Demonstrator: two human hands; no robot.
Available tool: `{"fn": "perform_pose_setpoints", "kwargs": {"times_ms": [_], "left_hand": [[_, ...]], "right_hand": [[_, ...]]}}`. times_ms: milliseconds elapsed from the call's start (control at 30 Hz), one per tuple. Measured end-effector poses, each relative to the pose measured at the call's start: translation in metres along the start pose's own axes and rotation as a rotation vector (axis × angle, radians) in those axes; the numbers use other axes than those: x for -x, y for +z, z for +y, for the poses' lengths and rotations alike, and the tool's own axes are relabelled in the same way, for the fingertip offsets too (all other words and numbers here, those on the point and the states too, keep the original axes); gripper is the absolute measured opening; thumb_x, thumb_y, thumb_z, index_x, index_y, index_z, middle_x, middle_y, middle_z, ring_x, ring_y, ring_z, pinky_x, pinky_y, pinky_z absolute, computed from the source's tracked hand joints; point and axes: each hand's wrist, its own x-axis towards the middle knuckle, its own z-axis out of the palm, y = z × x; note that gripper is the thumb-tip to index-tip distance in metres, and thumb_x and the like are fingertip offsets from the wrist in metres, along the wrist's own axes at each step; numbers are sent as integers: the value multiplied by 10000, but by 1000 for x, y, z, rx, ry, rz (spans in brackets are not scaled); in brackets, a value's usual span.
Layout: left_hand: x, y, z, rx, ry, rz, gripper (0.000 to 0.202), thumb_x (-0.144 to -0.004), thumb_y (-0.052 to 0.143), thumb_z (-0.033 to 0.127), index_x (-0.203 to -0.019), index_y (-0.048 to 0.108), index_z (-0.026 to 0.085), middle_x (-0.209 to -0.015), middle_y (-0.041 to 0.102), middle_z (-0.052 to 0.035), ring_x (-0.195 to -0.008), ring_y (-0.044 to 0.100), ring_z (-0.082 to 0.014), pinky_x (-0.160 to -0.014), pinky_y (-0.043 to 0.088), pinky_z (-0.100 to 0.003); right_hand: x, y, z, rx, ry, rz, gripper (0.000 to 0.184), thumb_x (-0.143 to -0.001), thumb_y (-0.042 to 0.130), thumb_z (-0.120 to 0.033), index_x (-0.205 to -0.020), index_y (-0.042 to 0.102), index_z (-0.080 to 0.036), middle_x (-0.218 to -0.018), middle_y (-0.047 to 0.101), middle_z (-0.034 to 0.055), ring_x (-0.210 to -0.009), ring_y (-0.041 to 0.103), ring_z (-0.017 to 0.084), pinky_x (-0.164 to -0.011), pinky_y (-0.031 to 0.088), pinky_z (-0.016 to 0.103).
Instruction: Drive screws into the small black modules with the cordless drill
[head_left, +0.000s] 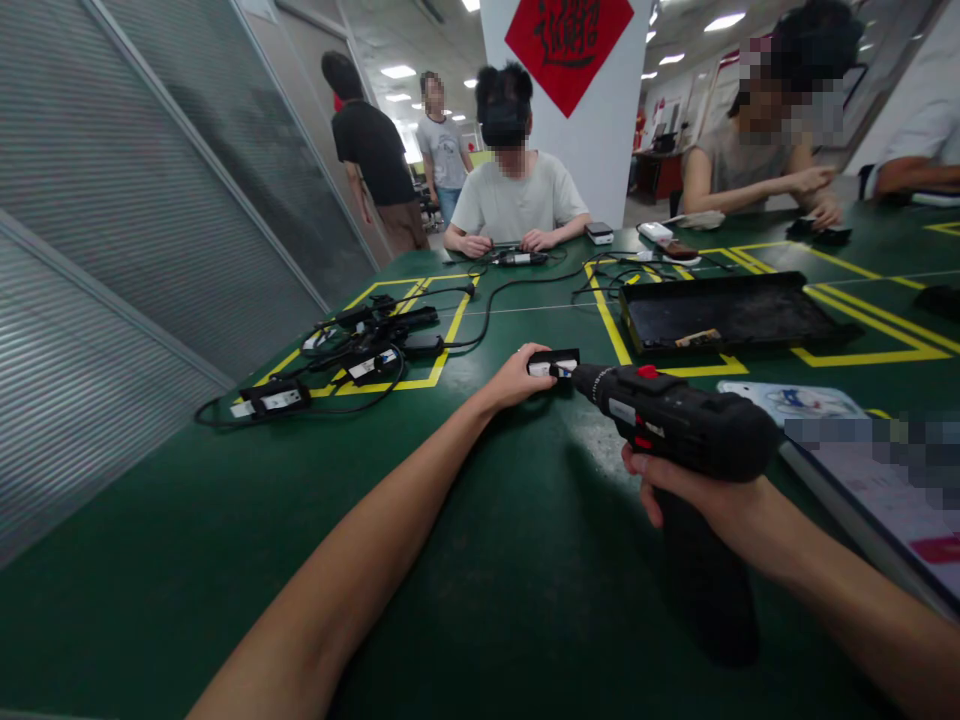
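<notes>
My right hand (690, 485) is wrapped round the grip of a black cordless drill (675, 415) with red buttons. The drill points left and away, and its chuck end meets a small black and white device (555, 366) on the green table. Whether the bit touches the device or sits in a screw, I cannot tell. My left hand (517, 380) grips the near left end of that device, its fingers closed around the side. Part of the device is hidden behind the fingers and the drill tip.
A heap of black adapters with cables (382, 335) lies at left inside yellow tape. At right stand a black tray (727, 310) and a box-like pale item (885, 490). Across the table, a person in a headset (517, 195) handles a cabled device; another person (772, 170) sits at right.
</notes>
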Motion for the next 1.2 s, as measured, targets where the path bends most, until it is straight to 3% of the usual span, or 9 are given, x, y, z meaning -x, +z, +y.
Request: {"fn": "perform_pose_setpoints", "kwargs": {"times_ms": [167, 333, 667, 967, 1200], "left_hand": [[0, -2, 0, 36, 5, -20, 496, -659, 642, 261, -1122, 515, 133, -959, 569, -41, -816, 532, -156, -754, 436, -277], [-1, -1, -2, 98, 10, -34, 487, -659, 640, 259, -1110, 509, 133, -921, 559, -27, -774, 521, -136, -714, 428, -253], [1, 1, -3, 58, 46, -13, 460, -662, 634, 257, -1091, 519, 138, -931, 564, -29, -778, 523, -140, -711, 427, -250], [1, 2, 2, 18, 34, -7, 463, -656, 631, 248, -1090, 516, 134, -949, 564, -38, -823, 534, -159, -762, 440, -277], [1, 2, 0, 30, 27, 6, 488, -653, 636, 249, -1110, 511, 133, -955, 563, -42, -823, 530, -158, -771, 439, -280]], "right_hand": [[-1, 0, 7, 15, -21, -4, 345, -867, 509, -418, -621, 595, -192, -600, 614, 3, -602, 541, 144, -632, 384, 315], [-1, 0, 3, -49, -1, -10, 216, -869, 520, -374, -879, 611, -179, -598, 616, -7, -614, 562, 155, -658, 400, 319], [0, -4, 13, -67, -10, -16, 234, -863, 528, -405, -943, 622, -206, -646, 636, -7, -615, 568, 162, -681, 410, 333], [-1, 0, 12, -86, 17, 14, 245, -838, 552, -438, -865, 642, -212, -587, 636, -11, -600, 561, 157, -619, 389, 301], [-4, -2, 20, -124, -38, 10, 213, -827, 576, -418, -899, 630, -225, -608, 632, -17, -568, 568, 161, -616, 417, 319]]}}
